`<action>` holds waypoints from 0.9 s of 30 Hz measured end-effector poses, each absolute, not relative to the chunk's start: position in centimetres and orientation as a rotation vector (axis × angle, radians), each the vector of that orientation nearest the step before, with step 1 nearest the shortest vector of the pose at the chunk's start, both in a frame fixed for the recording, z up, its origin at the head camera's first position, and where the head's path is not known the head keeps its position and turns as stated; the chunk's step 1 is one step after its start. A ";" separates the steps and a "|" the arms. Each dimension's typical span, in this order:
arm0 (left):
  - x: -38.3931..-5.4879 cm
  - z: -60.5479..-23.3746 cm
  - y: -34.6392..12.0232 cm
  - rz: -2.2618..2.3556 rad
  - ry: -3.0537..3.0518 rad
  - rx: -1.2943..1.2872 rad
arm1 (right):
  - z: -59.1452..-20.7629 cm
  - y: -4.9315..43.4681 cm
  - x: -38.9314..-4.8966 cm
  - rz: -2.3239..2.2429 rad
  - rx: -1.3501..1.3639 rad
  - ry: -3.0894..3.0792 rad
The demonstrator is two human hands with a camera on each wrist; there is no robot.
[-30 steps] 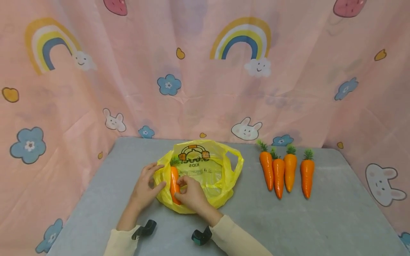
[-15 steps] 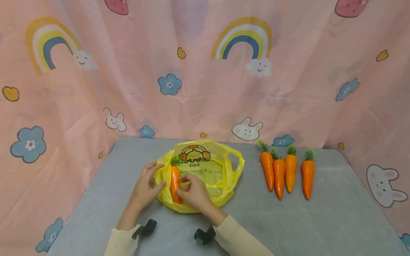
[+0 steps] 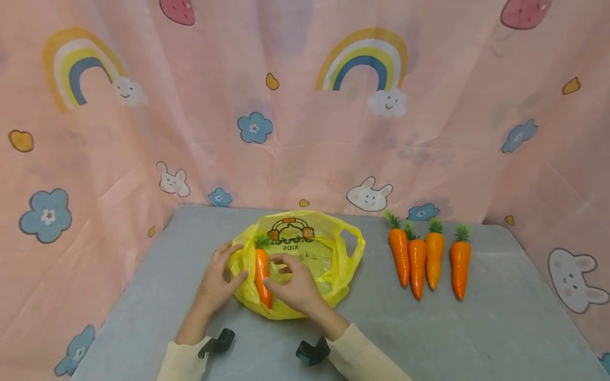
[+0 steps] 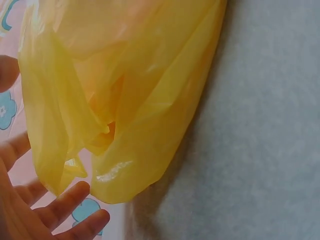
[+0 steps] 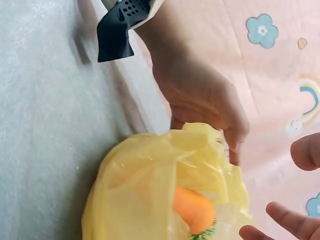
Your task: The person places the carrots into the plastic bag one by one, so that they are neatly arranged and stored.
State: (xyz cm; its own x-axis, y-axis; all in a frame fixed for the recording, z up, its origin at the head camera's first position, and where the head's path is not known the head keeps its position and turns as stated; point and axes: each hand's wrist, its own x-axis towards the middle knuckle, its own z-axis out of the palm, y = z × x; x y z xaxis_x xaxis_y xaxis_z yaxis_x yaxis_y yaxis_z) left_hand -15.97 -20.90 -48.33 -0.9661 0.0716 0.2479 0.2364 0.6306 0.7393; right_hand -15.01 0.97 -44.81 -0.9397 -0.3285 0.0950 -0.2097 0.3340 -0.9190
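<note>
A yellow plastic bag (image 3: 344,275) stands on the table with its mouth spread wide. Inside, along its left wall, leans a glossy orange toy carrot (image 3: 262,272), green top toward the far side. My left hand (image 3: 214,283) is at the bag's left rim, thumb and forefinger spread apart; in the left wrist view its loosely bent fingers (image 4: 62,205) lie beside the yellow film. Over the bag's mouth, just right of the carrot, is my right hand (image 3: 297,286), thumb and fingers parted with nothing between them. The thumb tip overlaps the carrot's edge in the head view.
Several more toy carrots (image 3: 433,259) lie to the right of the bag on the grey table (image 3: 476,338). Behind the table hangs a pink printed curtain (image 3: 305,153). Each wrist wears a black camera mount (image 3: 313,351).
My right hand has loosened from the carrot, its thumb and fingers parting as it shifts slightly right. The carrot stays in the bag. My left hand keeps its place at the rim.
</note>
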 end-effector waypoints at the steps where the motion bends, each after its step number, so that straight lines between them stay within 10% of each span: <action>1: -16.0 -48.4 -20.9 -1.246 -2.655 -0.256 | -44.7 1.1 -14.9 -1.688 -0.514 2.484; 27: -15.4 -48.2 -21.0 -1.243 -2.682 -0.246 | -42.0 7.4 -13.9 -1.781 -0.487 2.721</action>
State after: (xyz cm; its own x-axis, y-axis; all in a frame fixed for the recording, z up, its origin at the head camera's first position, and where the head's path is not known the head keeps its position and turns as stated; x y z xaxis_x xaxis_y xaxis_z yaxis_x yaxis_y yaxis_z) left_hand -15.44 -20.96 -48.18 -0.9710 0.0758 0.2268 0.2220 0.6376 0.7377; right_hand -13.91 7.37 -41.98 -0.9457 -0.1646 0.2803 -0.3228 0.3728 -0.8699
